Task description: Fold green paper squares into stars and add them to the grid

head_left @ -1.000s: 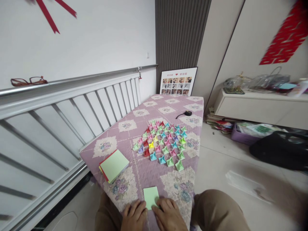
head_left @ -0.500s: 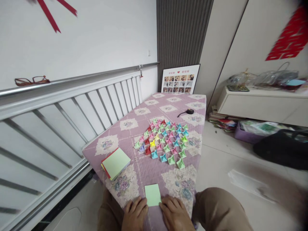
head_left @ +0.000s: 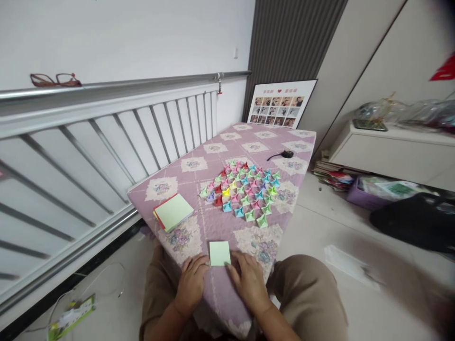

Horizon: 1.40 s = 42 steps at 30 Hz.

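Green paper (head_left: 219, 251) was laid squared to the body, long axis unclear, between loosely open left fingers (head_left: 195, 263) and right fingers (head_left: 247, 263); a photo board (head_left: 280, 104) was propped beyond the cloth-covered counter (head_left: 224, 298).

My feed comes through bright, in a cool, even light; I can't tell its source. The white wall (head_left: 142, 38) fades to a mild grey, and the metal rail (head_left: 159, 79) carries a thin glare. Shadows are soft, though the floor (head_left: 313, 227) darkens toward my lower right and the black bag (head_left: 412, 222) loses nearly all detail. The pale green sheet (head_left: 219, 254) reads clearly, while the clear plastic (head_left: 423, 113) smears into blur. My wide lens stretches the radiator slats (head_left: 35, 189) at left, and dark vignetting eats the upper right corner.
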Motion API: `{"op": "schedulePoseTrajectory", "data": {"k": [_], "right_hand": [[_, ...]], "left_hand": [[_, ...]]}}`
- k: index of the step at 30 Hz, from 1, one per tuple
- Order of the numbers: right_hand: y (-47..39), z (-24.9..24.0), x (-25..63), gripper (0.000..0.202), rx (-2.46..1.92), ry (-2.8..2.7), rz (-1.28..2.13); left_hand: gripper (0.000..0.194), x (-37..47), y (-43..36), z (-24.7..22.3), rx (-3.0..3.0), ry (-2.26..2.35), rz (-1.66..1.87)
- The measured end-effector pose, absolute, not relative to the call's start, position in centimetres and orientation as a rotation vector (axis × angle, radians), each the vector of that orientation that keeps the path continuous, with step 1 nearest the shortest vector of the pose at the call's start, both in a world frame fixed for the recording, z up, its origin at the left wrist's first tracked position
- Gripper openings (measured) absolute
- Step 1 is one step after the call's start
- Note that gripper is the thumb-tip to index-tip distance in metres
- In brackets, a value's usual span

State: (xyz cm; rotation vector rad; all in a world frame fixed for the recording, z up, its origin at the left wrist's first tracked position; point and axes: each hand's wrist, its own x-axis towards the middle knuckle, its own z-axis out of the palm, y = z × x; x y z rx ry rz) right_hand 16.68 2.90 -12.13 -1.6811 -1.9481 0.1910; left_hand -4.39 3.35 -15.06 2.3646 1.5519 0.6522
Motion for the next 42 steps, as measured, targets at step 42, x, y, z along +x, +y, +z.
{"op": "schedulePoseTrajectory", "data": {"k": [42], "right_hand": [[4.8, -13.0, 14.2, 0.031, -1.663, -2.158, -0.011]], "left_hand": [[0.026, -5.5, 15.4, -14.0, 2.376, 0.934, 0.776]]}}
